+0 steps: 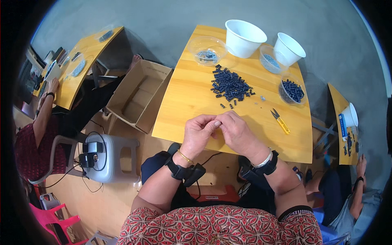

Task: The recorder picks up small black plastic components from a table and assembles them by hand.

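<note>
My left hand and my right hand meet over the table's near edge, fingertips pinched together. Whatever sits between them is too small or too covered to make out. Just beyond lies a loose pile of small dark-blue plastic pieces, a few strayed toward my hands. To the right of the pile are a tiny light-coloured bit and yellow-handled thread snips. A clear bowl at the right holds more dark-blue pieces.
Along the table's back stand a clear bowl of small metal-looking parts, two white tubs and a clear bowl of bluish parts. A cardboard box is left of the table. Other people work at tables on both sides.
</note>
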Tool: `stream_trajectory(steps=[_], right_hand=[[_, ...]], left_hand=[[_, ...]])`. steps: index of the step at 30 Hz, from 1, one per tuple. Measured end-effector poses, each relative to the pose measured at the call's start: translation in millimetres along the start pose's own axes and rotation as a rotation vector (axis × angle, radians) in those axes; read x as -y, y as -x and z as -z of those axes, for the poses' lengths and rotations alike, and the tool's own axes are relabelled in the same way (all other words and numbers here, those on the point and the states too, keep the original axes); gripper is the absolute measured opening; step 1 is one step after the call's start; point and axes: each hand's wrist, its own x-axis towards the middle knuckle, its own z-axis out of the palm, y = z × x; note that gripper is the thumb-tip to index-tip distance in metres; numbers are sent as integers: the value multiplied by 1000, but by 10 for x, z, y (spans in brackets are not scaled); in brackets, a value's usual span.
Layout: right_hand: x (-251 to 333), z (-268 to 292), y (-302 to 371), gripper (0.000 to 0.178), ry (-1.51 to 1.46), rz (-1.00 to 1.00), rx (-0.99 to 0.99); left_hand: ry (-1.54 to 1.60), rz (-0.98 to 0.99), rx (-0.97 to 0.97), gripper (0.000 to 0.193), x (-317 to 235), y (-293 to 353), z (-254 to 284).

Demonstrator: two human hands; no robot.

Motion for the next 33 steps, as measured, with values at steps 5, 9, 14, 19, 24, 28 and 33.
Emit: stream_trajectory(steps=[5,9,14,19,24,28,33], right_hand=[[-78,58,126,12,-25,-111,5],[-466,213,219,9,99,-298,-68],[-619,295,68,6,141,-310,-74],[-494,164,-182,7,147,-215,-2],[-571,52,-245,8,376,-94,157],[-649,-28,-202,8,411,-79,113],[-685,61,-147,5,488,-70,6]], left_hand=[[-77,24,23,13,1,-5,36],[14,24,-39,11,-24,-21,34],[72,43,-32,14,-60,-15,74],[113,37,-49,15,-62,-9,100],[173,57,-10,15,-60,-12,85],[229,72,2,15,-75,5,110],[160,90,17,17,-68,12,65]])
